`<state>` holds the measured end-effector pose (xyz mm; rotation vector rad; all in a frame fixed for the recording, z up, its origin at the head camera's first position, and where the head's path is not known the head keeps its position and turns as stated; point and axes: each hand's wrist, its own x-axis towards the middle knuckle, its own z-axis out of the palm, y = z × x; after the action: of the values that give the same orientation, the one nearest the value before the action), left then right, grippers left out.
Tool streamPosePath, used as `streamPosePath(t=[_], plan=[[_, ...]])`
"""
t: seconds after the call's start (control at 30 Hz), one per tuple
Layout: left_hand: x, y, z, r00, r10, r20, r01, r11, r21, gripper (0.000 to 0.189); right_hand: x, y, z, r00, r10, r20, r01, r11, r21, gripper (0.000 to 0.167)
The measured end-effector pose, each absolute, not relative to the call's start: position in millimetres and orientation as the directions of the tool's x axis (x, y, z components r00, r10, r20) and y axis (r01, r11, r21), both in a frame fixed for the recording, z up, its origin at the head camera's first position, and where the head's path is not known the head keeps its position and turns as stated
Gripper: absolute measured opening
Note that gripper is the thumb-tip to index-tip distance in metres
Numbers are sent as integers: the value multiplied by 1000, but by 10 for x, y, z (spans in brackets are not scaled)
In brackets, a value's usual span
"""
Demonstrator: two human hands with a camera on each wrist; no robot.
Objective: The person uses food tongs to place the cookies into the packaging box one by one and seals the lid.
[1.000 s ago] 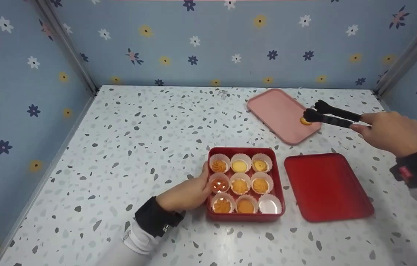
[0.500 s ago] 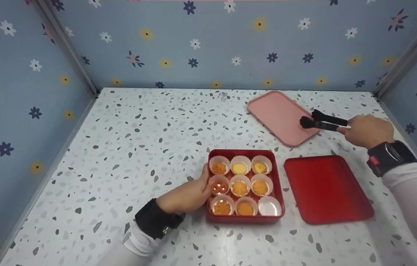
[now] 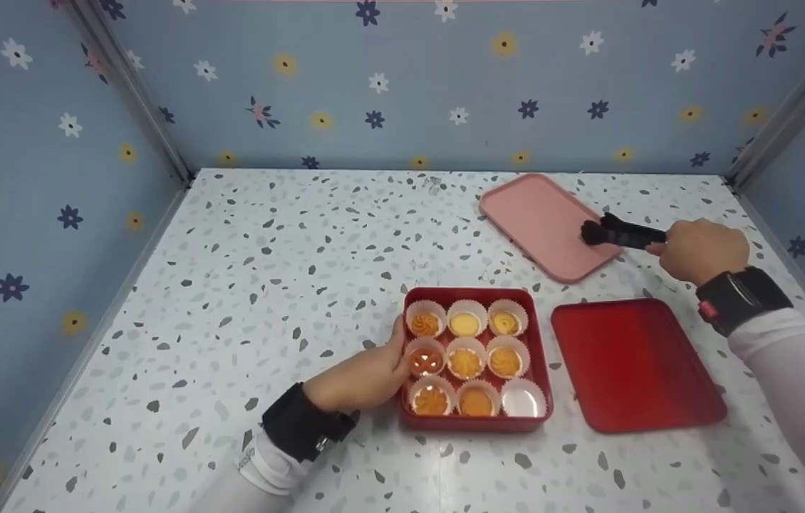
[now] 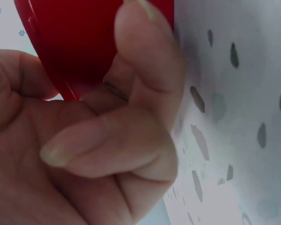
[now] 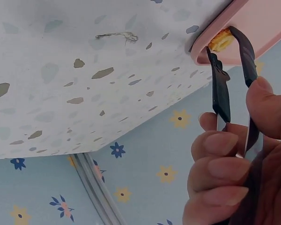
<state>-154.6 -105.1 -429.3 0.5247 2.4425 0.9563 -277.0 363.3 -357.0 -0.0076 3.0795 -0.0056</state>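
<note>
My left hand (image 3: 367,374) holds the left wall of a red box (image 3: 477,424), its curled fingers against the outer side in the left wrist view. In the box sit rows of white paper cups with small cookies; the front right cup (image 3: 523,399) has no cookie in it. My right hand (image 3: 705,249) grips black tongs (image 3: 630,235) reaching over the right end of a pink tray (image 3: 538,221). In the right wrist view the tong tips are on either side of a golden cookie (image 5: 221,41) on the tray. The tongs hide that cookie in the head view.
A red square lid (image 3: 637,363) lies on the speckled table (image 3: 267,263) to the right of the box. Flower-patterned panels (image 3: 431,92) close off the back and both sides.
My right hand has moved left and the tongs have come down onto the cookie, their arms drawing closer together. The left hand and the box have stayed in place.
</note>
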Motion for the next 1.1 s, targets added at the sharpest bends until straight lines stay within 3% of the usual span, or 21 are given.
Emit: streamPosePath(t=[0.4, 0.73, 1.1], plan=[[-1544, -1048, -4275, -817, 508, -273, 187, 681, 708, 74, -2797, 3630, -3530, -998, 42, -44, 42, 999, -3, 54], [-1539, -1041, -4270, -818, 497, -288, 167, 685, 709, 74, -2726, 3577, -3436, -999, 36, -30, 36, 999, -17, 51], [-1537, -1041, -4289, -822, 500, -274, 181, 685, 706, 74, -2795, 3479, -3398, -996, 23, -85, 18, 999, 51, 46]])
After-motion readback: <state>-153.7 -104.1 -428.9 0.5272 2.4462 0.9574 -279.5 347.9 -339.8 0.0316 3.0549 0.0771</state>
